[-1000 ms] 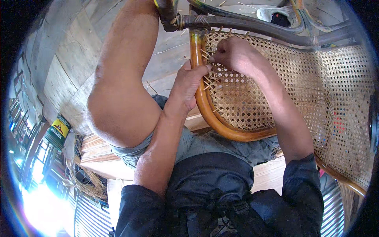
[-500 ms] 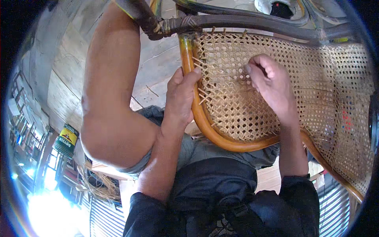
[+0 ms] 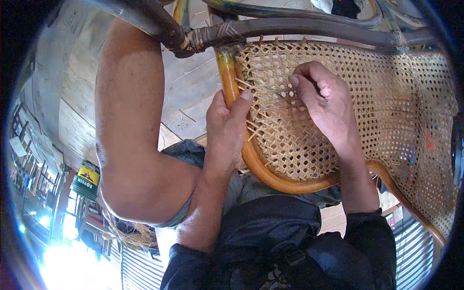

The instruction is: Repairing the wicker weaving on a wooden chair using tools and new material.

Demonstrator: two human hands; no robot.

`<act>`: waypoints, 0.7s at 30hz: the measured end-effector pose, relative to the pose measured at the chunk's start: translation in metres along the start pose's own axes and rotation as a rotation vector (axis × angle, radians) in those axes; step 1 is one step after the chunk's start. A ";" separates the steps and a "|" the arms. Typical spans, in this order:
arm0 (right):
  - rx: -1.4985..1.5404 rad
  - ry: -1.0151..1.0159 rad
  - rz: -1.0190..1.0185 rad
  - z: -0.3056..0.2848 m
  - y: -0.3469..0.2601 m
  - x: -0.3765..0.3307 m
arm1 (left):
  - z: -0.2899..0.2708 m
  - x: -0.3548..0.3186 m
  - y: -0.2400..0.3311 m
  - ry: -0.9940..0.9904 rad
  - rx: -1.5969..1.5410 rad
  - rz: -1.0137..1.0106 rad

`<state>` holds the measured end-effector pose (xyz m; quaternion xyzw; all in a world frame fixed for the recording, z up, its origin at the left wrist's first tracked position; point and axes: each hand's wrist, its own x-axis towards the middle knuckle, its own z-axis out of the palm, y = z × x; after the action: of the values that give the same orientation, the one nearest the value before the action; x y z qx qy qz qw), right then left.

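At the far left edge, low down, a yellow and green can (image 3: 87, 179) stands among dim shelving, and just right of it a tangle of loose pale cane strands (image 3: 128, 234) lies below the person's bare knee (image 3: 135, 145), which rises through the left half of the view over a wooden plank floor (image 3: 188, 92). Right of the knee, the left hand (image 3: 226, 128) grips the curved orange-brown rattan frame (image 3: 237, 101) of a chair seat, its fingers (image 3: 244, 99) clenched round the rail with the thumb on the outer side and the fingertips pressing on the edge of the weave. The woven cane seat (image 3: 386, 111) fills the upper right, resting across the person's lap, with short loose strand ends sticking out along the rail beside the left hand. Further right, the right hand (image 3: 324, 101) lies on top of the weave, its fingers curled and pinched together at a spot in the mesh; whether they hold a strand cannot be told. A dark bound rattan bar (image 3: 299, 26) crosses above the seat.
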<state>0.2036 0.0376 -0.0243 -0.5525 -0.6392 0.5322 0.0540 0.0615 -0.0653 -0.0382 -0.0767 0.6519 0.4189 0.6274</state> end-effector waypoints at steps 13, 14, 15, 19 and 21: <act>0.473 -0.125 0.583 -0.096 0.059 -0.242 | -0.024 0.027 -0.010 -0.055 0.063 0.011; 0.445 -0.036 0.682 -0.101 0.085 -0.265 | -0.025 0.021 -0.006 -0.187 0.142 0.102; 0.418 0.229 0.729 -0.105 0.110 -0.291 | -0.025 0.014 0.000 -0.320 0.206 0.202; 0.334 1.040 0.719 -0.117 0.185 -0.358 | -0.013 0.029 -0.007 -0.214 0.102 0.047; 0.097 1.067 0.699 -0.101 0.223 -0.380 | -0.013 0.035 -0.010 -0.204 0.140 0.057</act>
<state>0.5606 -0.2292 0.0505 -0.9143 -0.2814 0.1984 0.2131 0.0511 -0.0647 -0.0750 0.0289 0.6144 0.3956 0.6820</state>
